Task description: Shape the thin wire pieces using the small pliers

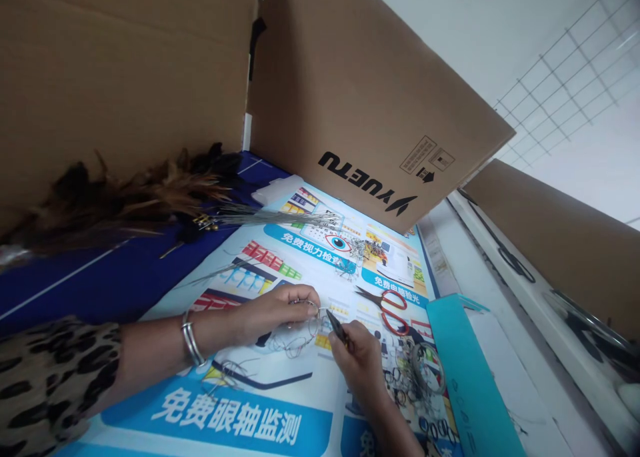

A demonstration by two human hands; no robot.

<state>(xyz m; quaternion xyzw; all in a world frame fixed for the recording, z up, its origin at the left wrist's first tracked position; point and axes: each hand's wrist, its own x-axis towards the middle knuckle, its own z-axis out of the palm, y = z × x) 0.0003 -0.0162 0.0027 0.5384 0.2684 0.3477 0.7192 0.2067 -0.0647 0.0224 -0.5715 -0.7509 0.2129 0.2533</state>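
Leopard spots and silver

A shiny silver bangle (192, 340) of paired, rounded bands circles the left hand's (270, 313) wrist. Up the arm from the bangle, a tan sleeve (55, 383) with irregular black spots ends loosely.

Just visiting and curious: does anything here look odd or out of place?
Yes: the cardboard panel beyond the pliers shows its YUETU lettering upside down, as if set the wrong way up.

Box (370, 77) reads "YUETU", upside-down; poster (313, 430) has Chinese txt, incl. "免费眼轴监测" & "免费电脑验光".
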